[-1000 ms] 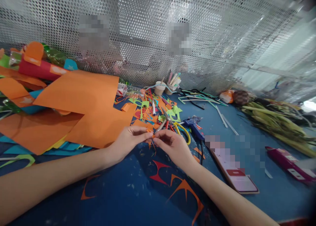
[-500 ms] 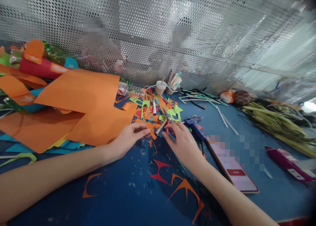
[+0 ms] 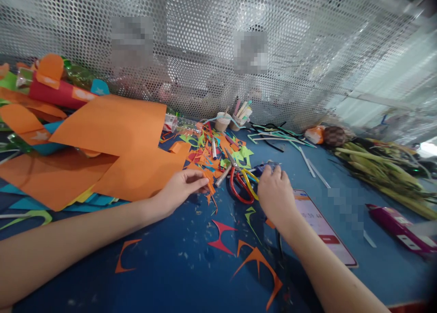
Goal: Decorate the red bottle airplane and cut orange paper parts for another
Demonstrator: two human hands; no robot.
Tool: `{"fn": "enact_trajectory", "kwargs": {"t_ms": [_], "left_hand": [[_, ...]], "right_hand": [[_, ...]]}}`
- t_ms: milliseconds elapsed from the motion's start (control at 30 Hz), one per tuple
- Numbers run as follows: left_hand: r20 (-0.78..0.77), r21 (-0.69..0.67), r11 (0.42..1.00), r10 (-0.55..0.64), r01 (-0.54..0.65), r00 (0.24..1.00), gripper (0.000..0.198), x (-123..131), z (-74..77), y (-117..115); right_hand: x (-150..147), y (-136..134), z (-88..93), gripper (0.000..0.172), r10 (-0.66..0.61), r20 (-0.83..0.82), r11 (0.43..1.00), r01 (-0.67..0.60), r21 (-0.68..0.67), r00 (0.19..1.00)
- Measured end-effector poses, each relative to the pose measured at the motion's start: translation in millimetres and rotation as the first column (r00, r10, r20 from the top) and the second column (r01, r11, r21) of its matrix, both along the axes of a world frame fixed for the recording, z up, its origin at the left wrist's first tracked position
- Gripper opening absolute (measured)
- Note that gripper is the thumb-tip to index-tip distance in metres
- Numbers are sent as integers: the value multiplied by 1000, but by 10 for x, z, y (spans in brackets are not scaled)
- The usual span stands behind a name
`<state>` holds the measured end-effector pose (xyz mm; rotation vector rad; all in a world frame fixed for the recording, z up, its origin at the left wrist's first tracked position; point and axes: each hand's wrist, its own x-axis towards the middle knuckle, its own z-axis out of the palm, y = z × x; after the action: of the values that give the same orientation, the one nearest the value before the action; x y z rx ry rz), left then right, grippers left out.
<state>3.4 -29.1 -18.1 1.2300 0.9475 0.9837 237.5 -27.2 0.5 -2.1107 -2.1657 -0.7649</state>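
My left hand (image 3: 182,187) pinches a small orange paper piece (image 3: 209,182) between thumb and fingertips, just above the table. My right hand (image 3: 277,195) is closed over the handle of a blue glue gun (image 3: 264,167); its nozzle end shows past the fingers while the rest is hidden under the hand. Between the hands lie scissors (image 3: 241,185) with one red and one yellow handle loop, blades pointing away over paper scraps. A small rolled tube (image 3: 223,176) rests beside the scissors.
Large orange sheets (image 3: 116,126) cover the left side. Coloured scraps (image 3: 201,156) are heaped ahead, with two cups (image 3: 222,121) behind them. A phone (image 3: 326,231) lies right of my right hand, a purple glue gun (image 3: 398,226) farther right. A perforated screen (image 3: 201,39) stands behind.
My right hand has left the scissors, which now lie on the table, and has moved right onto the blue glue gun. My left hand stays put with the orange piece.
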Motion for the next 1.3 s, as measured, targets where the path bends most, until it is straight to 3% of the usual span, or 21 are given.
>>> {"fn": "enact_trajectory", "kwargs": {"t_ms": [67,167,433,633,767,867,933,1033,1133,1200,1300], "left_hand": [[-32,-4,1000,-11,11,999,18,-6,14,-5],[-36,-18,999,-31,31,999,18,-13,25,-9],[-42,-22,999,-27,26,999,15,-9,7,4],[-46,-18,999,-34,33,998,17,-11,-1,6],[-29,-12,999,-33,33,999,18,-12,-29,12],[-26,0,999,-32,32,999,18,-7,-51,18],[-25,5,1000,-28,28,999,18,-1,-50,18],[29,-29,1000,3,-3,1000,19,6,-25,17],[137,-71,997,45,-35,990,20,-6,3,38],[166,-71,995,79,-68,983,21,-26,12,72],[153,-54,990,139,-132,978,20,-68,12,140]], "right_hand": [[40,30,-7,32,-139,3,987,139,-77,990],[50,75,11,30,-206,6,964,204,-172,979],[-27,137,58,32,-209,-71,978,207,-31,975],[-45,106,100,42,-21,-79,967,40,251,997],[-39,43,231,40,146,-137,884,-68,462,980],[-37,6,330,37,285,-267,809,-82,582,920],[-42,6,353,35,384,-397,797,-83,599,834],[-69,49,288,37,433,-670,868,-79,490,603],[-135,88,179,35,220,-956,975,-10,222,194],[-206,76,144,30,86,-993,996,18,85,-82],[-332,-14,162,29,58,-951,988,-118,98,-303]]}}
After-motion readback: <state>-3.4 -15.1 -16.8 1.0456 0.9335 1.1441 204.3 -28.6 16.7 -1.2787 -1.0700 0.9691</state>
